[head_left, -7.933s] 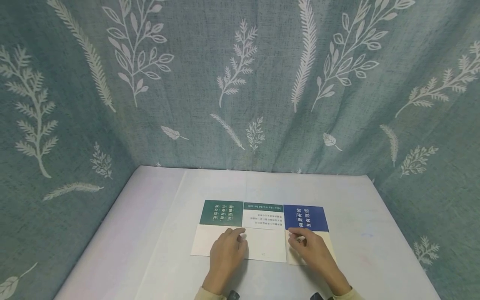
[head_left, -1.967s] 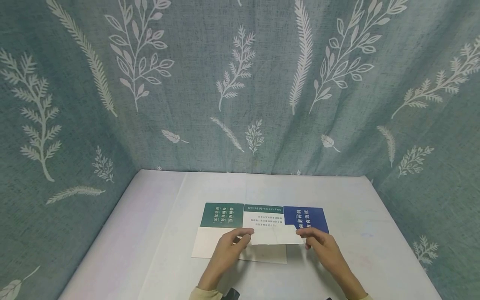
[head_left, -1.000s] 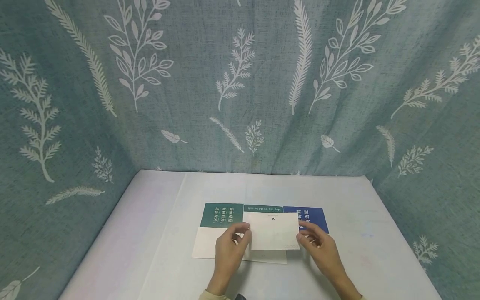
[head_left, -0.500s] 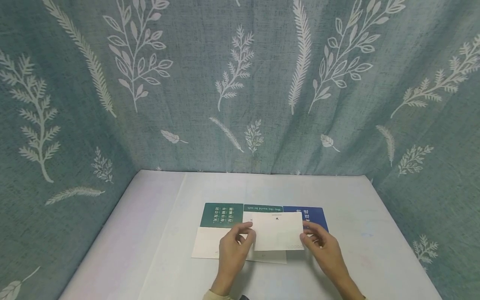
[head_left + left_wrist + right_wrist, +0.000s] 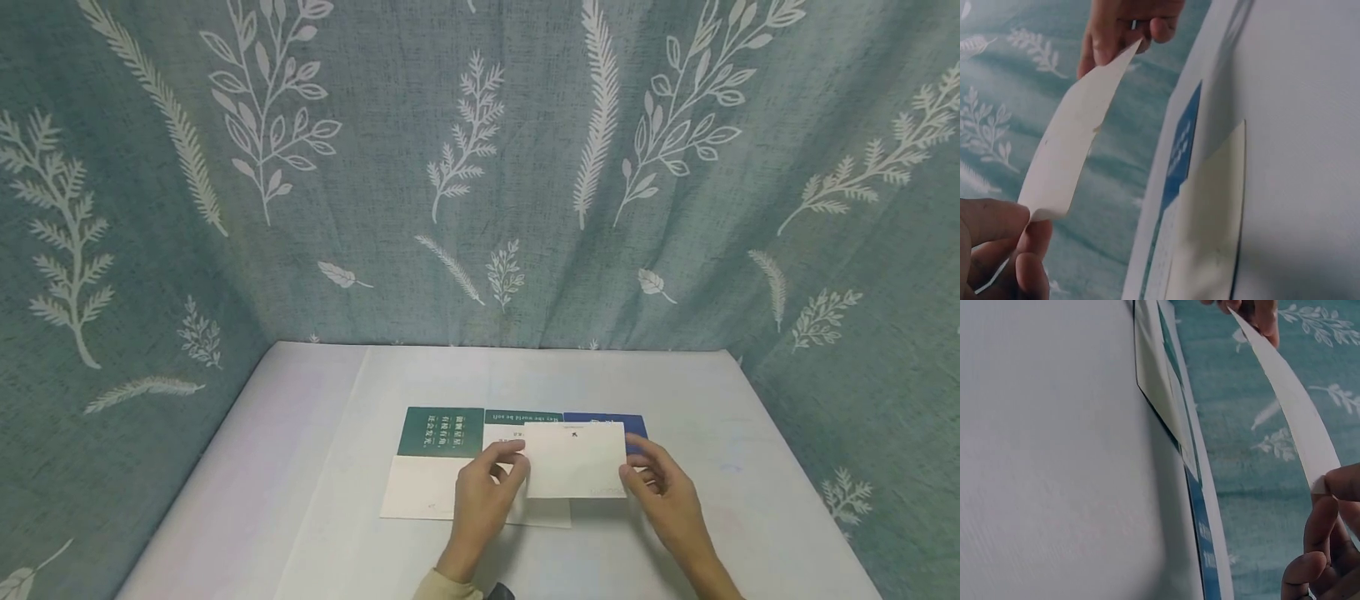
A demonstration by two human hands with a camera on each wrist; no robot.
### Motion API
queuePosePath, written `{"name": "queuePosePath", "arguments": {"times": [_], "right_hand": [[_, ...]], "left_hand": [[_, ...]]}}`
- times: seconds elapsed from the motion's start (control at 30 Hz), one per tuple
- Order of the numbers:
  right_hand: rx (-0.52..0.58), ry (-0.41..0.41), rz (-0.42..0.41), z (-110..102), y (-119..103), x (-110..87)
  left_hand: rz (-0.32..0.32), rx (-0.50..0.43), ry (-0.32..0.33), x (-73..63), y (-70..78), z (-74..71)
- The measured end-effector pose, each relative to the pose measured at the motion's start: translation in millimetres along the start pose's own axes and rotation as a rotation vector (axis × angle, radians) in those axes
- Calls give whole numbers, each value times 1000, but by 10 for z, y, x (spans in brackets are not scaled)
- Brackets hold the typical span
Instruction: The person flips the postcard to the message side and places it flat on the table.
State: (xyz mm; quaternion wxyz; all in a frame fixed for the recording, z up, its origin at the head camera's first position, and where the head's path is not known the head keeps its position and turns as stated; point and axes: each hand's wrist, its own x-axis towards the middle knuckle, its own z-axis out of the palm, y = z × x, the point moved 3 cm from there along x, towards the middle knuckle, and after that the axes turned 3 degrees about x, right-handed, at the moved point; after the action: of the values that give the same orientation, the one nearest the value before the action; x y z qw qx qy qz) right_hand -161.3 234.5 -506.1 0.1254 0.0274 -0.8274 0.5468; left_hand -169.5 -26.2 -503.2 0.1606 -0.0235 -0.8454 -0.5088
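Note:
A cream card with a tiny dark mark near its top is held up between both hands. My left hand pinches its left edge between thumb and fingers, and my right hand pinches the opposite edge. In both wrist views the card bows slightly and hangs above the tabletop. Behind it, a blue card and a green-and-white card are partly covered. A green card with white characters lies to the left. Cream cards lie in front of the green ones, partly behind my left hand.
The cards rest on a white-covered table, in a tight two-row block. A teal curtain with white leaf prints encloses the back and sides. The table's rear edge meets the curtain.
The cream card, earlier flat at the front right of the block, has been lifted and tilted upright by both hands. Over the last second, hands and card have shifted right.

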Motion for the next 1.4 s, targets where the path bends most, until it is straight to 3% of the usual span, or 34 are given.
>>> {"name": "queuePosePath", "arguments": {"times": [0.13, 0.43, 0.73, 0.87, 1.07, 1.27, 1.4], "right_hand": [[-4, 35, -17, -94, -10, -1], [-171, 123, 20, -356, 8, 24], [-245, 128, 60, -572, 77, 47], [-253, 101, 68, -620, 121, 44], [-317, 41, 64, -664, 161, 30], [-328, -87, 143, -639, 283, 5], [-352, -137, 179, -612, 331, -13]], "left_hand": [[22, -10, -31, 33, 75, 64], [93, 39, -69, 92, 279, 227], [131, 66, -173, 57, 389, 425], [133, 116, -230, 29, 368, 513], [87, 133, -274, -4, 308, 596], [93, 152, -277, -39, 247, 597], [75, 198, -314, -69, 199, 597]]}}
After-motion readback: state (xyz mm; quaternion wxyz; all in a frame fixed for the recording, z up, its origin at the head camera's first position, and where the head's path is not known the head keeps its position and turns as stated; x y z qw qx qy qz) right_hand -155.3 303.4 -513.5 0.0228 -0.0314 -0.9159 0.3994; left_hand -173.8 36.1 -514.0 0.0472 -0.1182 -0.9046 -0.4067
